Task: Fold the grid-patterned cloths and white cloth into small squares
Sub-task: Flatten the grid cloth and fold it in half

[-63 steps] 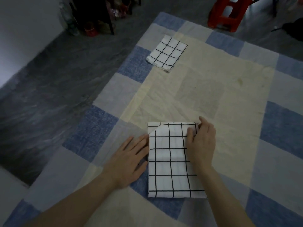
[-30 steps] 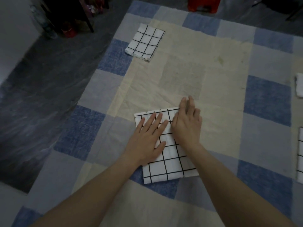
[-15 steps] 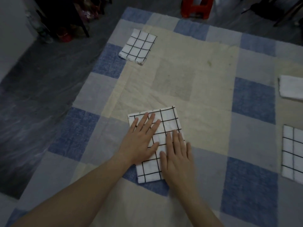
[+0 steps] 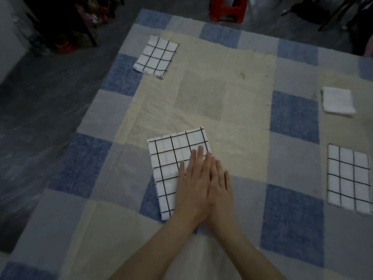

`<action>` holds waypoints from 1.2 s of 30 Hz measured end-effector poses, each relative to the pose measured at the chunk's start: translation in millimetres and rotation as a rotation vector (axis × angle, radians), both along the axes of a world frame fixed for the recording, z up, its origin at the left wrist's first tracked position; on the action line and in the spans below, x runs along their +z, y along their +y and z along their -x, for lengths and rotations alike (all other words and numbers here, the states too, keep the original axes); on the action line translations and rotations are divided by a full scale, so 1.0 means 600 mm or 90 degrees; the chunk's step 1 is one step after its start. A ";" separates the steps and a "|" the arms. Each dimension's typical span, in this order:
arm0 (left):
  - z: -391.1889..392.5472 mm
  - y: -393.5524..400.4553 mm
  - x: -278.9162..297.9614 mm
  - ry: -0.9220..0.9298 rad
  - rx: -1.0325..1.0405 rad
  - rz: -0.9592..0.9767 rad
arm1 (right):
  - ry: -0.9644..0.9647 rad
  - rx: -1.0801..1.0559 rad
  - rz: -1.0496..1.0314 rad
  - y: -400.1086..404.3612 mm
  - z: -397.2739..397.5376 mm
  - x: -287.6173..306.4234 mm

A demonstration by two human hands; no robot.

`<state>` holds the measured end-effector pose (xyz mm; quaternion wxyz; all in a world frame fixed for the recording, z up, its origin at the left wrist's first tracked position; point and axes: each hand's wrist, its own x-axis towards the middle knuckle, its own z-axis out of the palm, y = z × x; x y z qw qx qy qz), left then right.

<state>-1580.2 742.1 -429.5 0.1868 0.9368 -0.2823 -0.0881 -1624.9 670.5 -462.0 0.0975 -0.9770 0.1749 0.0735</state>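
Note:
A folded grid-patterned cloth (image 4: pixel 171 158) lies on the checked blanket (image 4: pixel 222 110) in front of me. My left hand (image 4: pixel 192 186) rests flat on its right half, fingers together. My right hand (image 4: pixel 220 188) lies flat beside it, partly under the left hand's edge, over the cloth's right border. Neither hand holds anything. A second folded grid cloth (image 4: pixel 156 57) lies at the far left of the blanket. A third grid cloth (image 4: pixel 348 178) lies at the right edge. A folded white cloth (image 4: pixel 338 102) sits farther back on the right.
The blanket lies on a dark grey floor (image 4: pixel 40 110). A red plastic stool (image 4: pixel 228 9) stands beyond the blanket's far edge. Dark furniture and clutter (image 4: pixel 66 23) fill the far left corner, and dark chair legs (image 4: pixel 333 15) show at the far right.
Both hands slid toward the cloth's right side and came together, the left now overlapping the right. The view has panned right, which brings the white cloth and right grid cloth into sight.

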 end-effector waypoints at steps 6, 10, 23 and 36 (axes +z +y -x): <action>0.004 0.070 -0.040 -0.002 -0.028 -0.033 | -0.006 0.003 0.003 0.004 0.003 0.006; -0.001 0.106 -0.045 -0.018 -0.035 -0.100 | -0.017 -0.013 -0.011 0.005 0.001 0.014; 0.005 0.101 -0.042 -0.013 -0.003 -0.142 | -0.094 0.035 -0.124 -0.001 -0.099 0.066; 0.001 0.102 -0.032 0.013 -0.022 -0.154 | -0.168 -0.118 -0.132 -0.052 -0.124 0.054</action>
